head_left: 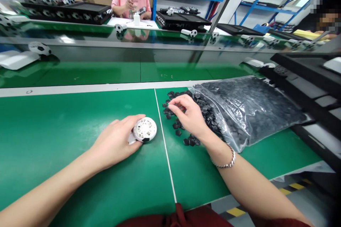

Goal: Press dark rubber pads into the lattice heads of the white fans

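My left hand (117, 141) is closed around a small white handheld fan (145, 129) with a round, football-patterned head. Its open grille faces up, and one black patch shows at its lower edge. Over a loose heap of black pentagon pieces (206, 110), my right hand (188, 115) has thumb and forefinger pinched together. Whether a piece sits between those fingertips cannot be made out. The heap spills from the mouth of a large clear plastic bag (255, 108) full of the same pieces.
A white line (165, 149) crosses the green work surface (66, 113). Beyond runs a green conveyor (106, 72) with more football fans (39, 48). Dark stacked trays (314, 88) stand at the right. A person in pink (131, 0) works across the line.
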### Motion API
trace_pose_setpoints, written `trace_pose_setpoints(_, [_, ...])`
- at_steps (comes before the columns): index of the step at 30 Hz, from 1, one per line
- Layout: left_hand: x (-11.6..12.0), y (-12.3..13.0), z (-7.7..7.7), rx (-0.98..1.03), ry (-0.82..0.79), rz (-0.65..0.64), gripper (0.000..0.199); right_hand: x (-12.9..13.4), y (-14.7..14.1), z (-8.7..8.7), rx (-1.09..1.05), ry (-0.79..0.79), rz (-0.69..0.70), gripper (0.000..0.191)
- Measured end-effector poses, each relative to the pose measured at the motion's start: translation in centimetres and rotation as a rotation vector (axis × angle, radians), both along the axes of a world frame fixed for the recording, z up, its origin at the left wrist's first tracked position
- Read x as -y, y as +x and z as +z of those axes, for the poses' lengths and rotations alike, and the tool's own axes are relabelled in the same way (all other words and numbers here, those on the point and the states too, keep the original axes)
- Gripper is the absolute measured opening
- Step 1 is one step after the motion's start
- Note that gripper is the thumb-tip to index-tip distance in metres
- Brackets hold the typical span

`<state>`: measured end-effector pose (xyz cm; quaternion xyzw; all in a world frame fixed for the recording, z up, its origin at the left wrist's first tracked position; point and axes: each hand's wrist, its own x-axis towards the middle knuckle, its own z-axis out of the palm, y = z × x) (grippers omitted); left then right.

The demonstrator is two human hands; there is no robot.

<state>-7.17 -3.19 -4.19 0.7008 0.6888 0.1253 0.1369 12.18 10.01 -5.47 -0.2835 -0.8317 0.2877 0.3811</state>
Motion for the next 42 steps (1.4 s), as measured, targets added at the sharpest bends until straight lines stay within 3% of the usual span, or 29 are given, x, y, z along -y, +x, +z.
trace_pose_setpoints(4, [-0.5,-1.0,-0.2,-0.026,0.031,-0.07,0.064,-1.2,0.7,-0.5,0.246,0.068,-0.028,0.005])
trace_pose_setpoints(9, [-0.6,-1.4,-0.5,-0.091,0.041,-0.069,0.061,-0.5,0.5,-0.7,0.552,0.099,0.002,0.007])
trace_pose_setpoints(16, [-0.7,-0.6,-1.4,-0.015,0.194,-0.094,0.06,0.4,0.0,-0.7,0.807,0.36,0.024,0.016])
trace_pose_setpoints(19, [-0.8,-0.5,-1.7,0.006,0.224,-0.097,0.059,0.2,0.1,-0.9,0.739,0.343,0.018,0.019])
trace_pose_setpoints(24, [-0.8,-0.9,-1.8,-0.011,0.272,-0.107,0.055,0.7,0.3,-0.2,0.272,-0.085,0.089,0.011])
trace_pose_setpoints(27, [-0.9,-1.1,-1.6,-0.001,0.244,-0.093,0.052,1.7,0.1,0.4,0.059,-0.225,0.224,0.005])
trace_pose_setpoints(30, [-0.8,-1.1,-1.1,0.014,0.146,-0.108,0.053,2.5,-0.2,0.8,0.003,-0.208,0.339,0.004])
trace_pose_setpoints(34, [-0.6,-0.6,-0.6,0.042,0.064,-0.128,0.066,3.3,-0.5,0.9,0.007,-0.073,0.439,0.008])
trace_pose_setpoints(38, [-0.6,0.2,-0.6,0.088,0.091,-0.046,0.079,4.0,-1.0,0.5,0.011,-0.016,0.45,0.009])
trace_pose_setpoints(42, [-0.5,0.6,-0.9,0.104,0.119,0.001,0.075,4.2,-1.5,0.0,0.028,0.012,0.429,0.009])
